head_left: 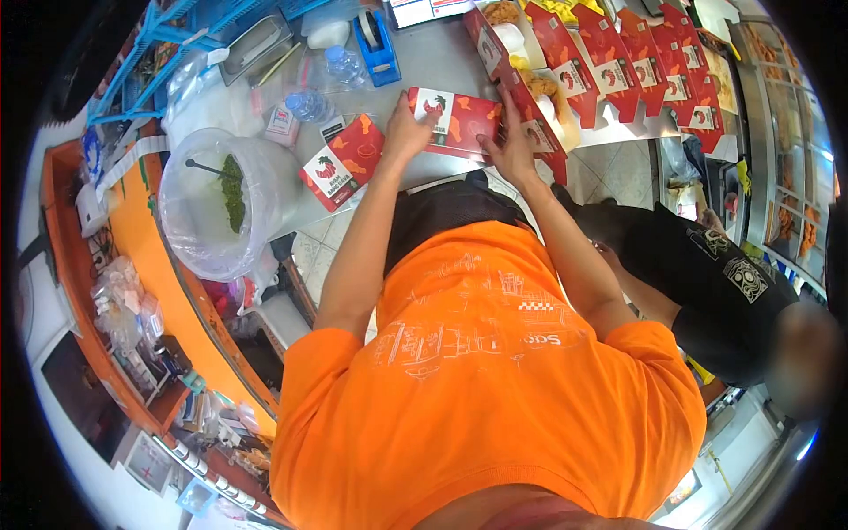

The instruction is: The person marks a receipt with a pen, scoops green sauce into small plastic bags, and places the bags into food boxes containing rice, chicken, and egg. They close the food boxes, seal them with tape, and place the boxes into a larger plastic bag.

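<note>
A closed red box (468,122) with a white logo panel lies at the front edge of the metal table, between my two hands. My left hand (409,132) grips its left end. At its right end is my right hand (512,146), with the thumb on the box and the fingers against the open red box (533,110) beside it, which contains fried food. Another closed red box (346,163) rests to the left of my left hand.
Several open red boxes (609,75) stand in a row at the right. Left are a plastic-lined tub (181,208), water bottles (309,105) and a blue tape dispenser (378,53). A person in black (698,265) stands at my right, near a glass food case (789,159).
</note>
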Demonstrator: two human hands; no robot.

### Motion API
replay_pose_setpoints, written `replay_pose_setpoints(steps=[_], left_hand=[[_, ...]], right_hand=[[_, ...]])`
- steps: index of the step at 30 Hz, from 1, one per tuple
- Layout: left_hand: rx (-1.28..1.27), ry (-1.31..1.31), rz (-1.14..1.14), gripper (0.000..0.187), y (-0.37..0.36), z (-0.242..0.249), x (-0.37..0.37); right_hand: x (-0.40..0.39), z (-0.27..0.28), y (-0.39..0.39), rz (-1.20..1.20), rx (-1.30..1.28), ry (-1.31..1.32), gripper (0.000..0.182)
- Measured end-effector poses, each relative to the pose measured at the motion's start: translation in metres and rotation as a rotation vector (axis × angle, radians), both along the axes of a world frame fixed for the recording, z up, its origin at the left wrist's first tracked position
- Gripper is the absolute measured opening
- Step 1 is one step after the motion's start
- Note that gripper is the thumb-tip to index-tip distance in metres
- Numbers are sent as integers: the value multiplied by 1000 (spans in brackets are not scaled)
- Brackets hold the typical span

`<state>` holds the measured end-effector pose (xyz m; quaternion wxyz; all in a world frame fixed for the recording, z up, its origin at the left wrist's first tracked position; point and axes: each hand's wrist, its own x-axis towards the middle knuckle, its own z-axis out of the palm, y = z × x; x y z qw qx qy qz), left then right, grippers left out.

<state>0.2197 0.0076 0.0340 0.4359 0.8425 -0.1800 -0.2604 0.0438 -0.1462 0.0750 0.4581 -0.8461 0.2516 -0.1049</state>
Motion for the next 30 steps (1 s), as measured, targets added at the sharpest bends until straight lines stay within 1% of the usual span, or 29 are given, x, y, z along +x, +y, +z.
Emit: replay_pose_setpoints(steps=[2,3,4,5,6,7,8,9,10,11,12,14,15,17,19,21,22,24,25,26,27,28,29,30], left_hand=[[23,129,-58,75,6,-1,13],[83,56,-112,64,13,29,15],[89,50,-116,64,14,44,15],[134,88,-102,60,14,54,16],[177,126,-87,56,14,59,18],[179,120,-90,56,15,54,21],[156,147,-93,53,16,43,24],[133,175,-96,51,18,32,26],[134,173,-96,51,18,23,27],[132,161,-95,51,17,14,29],[131,149,-94,51,17,15,29],[106,127,-87,51,18,16,28],[83,111,-80,51,18,23,25],[111,127,-79,51,18,37,24],[138,143,-82,51,19,64,24],[190,46,-101,57,21,87,22],[183,44,-102,57,21,83,24],[222,27,-63,66,27,61,34],[269,111,-106,73,29,58,41],[275,114,-96,73,33,54,43],[340,140,-132,72,32,74,42],[402,164,-168,72,32,85,41],[404,163,-156,72,34,78,38],[381,79,-144,69,34,71,34]], right_hand=[[3,7,0,-8,-12,-26,103],[6,12,2,13,-7,-5,102],[6,14,2,32,0,17,102],[9,14,0,29,4,11,102],[13,16,-2,44,-115,-23,101],[15,18,-3,58,-236,-55,101],[16,21,-7,55,-234,-59,101],[18,29,-11,115,-218,11,101],[19,35,-14,175,-203,82,101],[21,37,-17,199,-194,16,103],[22,33,-18,200,-195,13,103],[27,22,-20,97,-82,-12,106],[30,19,-22,100,-87,-17,106],[33,13,-26,121,-3,17,113],[39,20,-29,116,36,20,115],[42,25,-35,107,71,24,118],[43,25,-37,115,62,2,119],[50,33,-46,132,47,-27,120],[52,44,-48,158,69,15,118],[55,54,-49,187,92,55,117],[58,59,-53,200,123,111,116],[59,57,-56,212,126,108,116],[60,54,-58,216,148,87,116],[62,49,-63,221,168,67,116]])
